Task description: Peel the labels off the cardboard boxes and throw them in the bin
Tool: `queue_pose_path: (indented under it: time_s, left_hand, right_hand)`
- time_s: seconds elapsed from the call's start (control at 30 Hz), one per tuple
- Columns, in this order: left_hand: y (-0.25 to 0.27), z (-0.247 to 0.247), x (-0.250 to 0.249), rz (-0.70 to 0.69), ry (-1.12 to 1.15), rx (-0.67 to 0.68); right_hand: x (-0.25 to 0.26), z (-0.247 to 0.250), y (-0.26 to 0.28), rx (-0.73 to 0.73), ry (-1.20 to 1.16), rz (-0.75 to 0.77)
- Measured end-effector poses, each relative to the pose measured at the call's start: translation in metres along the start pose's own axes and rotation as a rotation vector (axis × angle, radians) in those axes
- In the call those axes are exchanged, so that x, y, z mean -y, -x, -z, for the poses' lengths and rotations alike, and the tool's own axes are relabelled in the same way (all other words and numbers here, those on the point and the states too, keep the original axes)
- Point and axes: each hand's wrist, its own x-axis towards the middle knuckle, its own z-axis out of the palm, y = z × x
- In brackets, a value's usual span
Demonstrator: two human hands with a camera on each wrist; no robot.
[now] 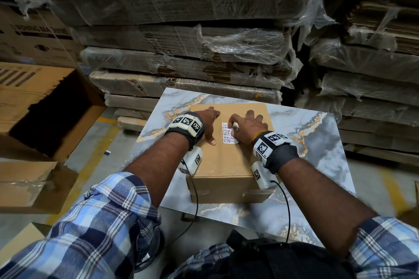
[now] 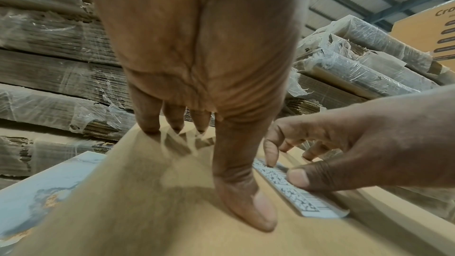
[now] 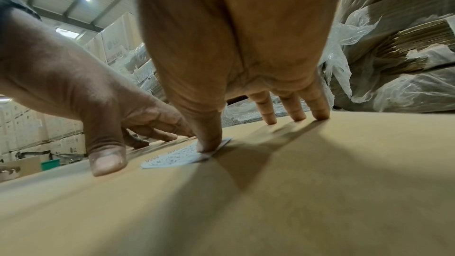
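A brown cardboard box (image 1: 226, 165) stands on a marble-patterned table (image 1: 328, 142). On its top is a white label (image 1: 227, 133) printed with QR codes and barcodes. My left hand (image 1: 209, 124) lies flat on the box just left of the label, with its fingers straight and its thumb (image 2: 246, 201) pressing the cardboard. My right hand (image 1: 243, 125) is at the label's right edge. Its index finger and thumb (image 2: 298, 179) pinch a small lifted part of the label (image 2: 302, 200). The other fingers (image 3: 295, 114) rest on the box. Most of the label (image 3: 172, 160) lies stuck flat.
Stacks of flattened cardboard wrapped in plastic (image 1: 181, 52) rise right behind the table. A large open cardboard box (image 1: 45, 108) stands on the floor to the left. A green bin (image 3: 50, 164) shows far off in the right wrist view. Another carton corner (image 1: 22, 240) is at lower left.
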Motion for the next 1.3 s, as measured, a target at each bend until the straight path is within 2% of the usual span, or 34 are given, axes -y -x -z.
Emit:
queue_pose_path:
  time_s: [1.3]
  left_hand:
    - [-0.0024, -0.0004, 0.0012, 0.004, 0.001, -0.002]
  right_hand:
    - [-0.0024, -0.0041, -0.0016, -0.026, -0.012, 0.005]
